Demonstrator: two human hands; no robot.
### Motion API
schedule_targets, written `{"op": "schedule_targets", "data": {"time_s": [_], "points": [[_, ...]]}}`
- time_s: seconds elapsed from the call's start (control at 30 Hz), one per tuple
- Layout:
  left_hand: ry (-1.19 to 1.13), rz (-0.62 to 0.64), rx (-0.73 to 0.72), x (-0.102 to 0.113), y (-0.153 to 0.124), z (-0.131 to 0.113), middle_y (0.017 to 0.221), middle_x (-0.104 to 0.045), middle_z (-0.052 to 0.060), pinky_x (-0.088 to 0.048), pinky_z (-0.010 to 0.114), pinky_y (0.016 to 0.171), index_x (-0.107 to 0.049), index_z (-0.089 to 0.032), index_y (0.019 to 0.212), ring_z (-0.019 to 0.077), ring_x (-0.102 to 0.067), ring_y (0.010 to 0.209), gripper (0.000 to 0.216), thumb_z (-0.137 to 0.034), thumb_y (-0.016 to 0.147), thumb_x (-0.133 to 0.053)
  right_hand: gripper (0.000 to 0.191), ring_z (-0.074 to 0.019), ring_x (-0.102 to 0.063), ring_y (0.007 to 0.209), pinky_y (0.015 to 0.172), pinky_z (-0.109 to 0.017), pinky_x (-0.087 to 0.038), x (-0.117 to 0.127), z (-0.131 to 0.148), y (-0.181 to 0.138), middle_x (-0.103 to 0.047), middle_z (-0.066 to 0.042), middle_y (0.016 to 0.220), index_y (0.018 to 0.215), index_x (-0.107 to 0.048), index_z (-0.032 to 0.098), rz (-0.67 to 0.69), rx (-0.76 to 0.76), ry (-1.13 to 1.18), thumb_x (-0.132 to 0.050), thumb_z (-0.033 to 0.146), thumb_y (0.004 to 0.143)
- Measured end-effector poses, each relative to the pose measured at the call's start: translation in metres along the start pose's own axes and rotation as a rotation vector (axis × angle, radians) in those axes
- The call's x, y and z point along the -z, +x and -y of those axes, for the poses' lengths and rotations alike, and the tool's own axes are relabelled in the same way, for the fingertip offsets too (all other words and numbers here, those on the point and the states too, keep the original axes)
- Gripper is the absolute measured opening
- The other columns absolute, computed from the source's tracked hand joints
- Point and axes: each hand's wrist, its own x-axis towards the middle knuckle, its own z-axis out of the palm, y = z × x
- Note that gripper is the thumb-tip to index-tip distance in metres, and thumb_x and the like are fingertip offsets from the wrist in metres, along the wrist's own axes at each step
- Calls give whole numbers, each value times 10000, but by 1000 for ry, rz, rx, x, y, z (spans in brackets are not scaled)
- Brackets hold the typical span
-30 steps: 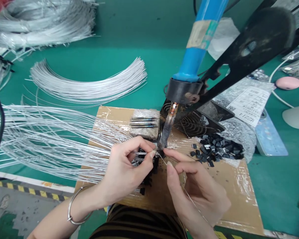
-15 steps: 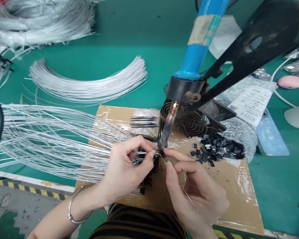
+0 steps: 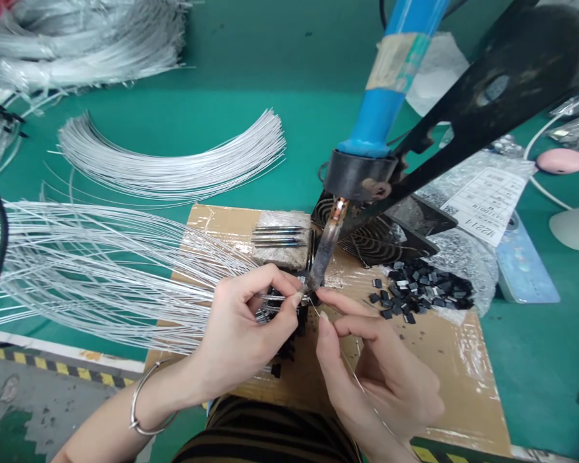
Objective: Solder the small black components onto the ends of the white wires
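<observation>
The solder (image 3: 365, 391) is a single thin, silvery strand, slightly bowed, slanting from the lower right up to mid-frame. Its upper end lies close to the iron (image 3: 374, 122); contact cannot be confirmed. The iron, blue-handled, taped in beige and green, its metal browned and greyed, slants from the upper right, lower end at mid-frame. The white wires (image 3: 174, 289) spread loosely across the left, converging toward mid-frame, where their ends are partly hidden.

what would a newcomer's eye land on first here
Probably the blue-handled soldering iron, slanting down from the top to between the left hand and right hand. Next, the curved bundle of white wires left of it, then the heap of small black pieces beyond the right hand.
</observation>
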Motion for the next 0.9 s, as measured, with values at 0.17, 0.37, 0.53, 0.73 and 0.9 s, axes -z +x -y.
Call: {"op": "schedule_targets", "data": {"time_s": [0.17,0.37,0.53,0.73,0.9], "points": [[0,12,13,-1,1,2,809,-799,61,-536,277,642,-703,-175,752,192,-734,724,122,-153,869,-674,177,-212,-868,855,805,-251,-720,0,1,0,-876,-74,1072,913,-682,209,-4,1,-8,-753,47,919],[24,2,11,0,-1,3,813,-794,60,-507,274,603,-701,-176,754,195,-737,727,112,-162,861,-677,192,-204,-866,841,798,-254,-714,0,-1,-2,-876,-68,1078,897,-691,207,-21,-6,38,-763,29,891],[16,13,28,0,-1,3,821,-793,63,-515,279,611,-696,-177,751,199,-740,729,118,-176,867,-674,187,-194,-863,860,797,-239,-707,0,-2,0,-875,-55,1058,905,-687,208,-13,4,11,-752,32,907],[11,12,26,0,-1,2,797,-790,53,-502,266,597,-694,-180,748,180,-717,700,116,-167,862,-676,189,-188,-863,850,815,-232,-710,-1,-1,2,-874,-54,1057,907,-686,203,-11,9,25,-763,30,906],[8,8,25,0,-1,1,809,-793,56,-506,267,605,-701,-180,746,175,-707,699,117,-161,861,-683,197,-196,-863,834,813,-247,-719,-2,-1,2,-873,-52,1053,927,-701,213,-20,20,42,-779,34,902]]}}
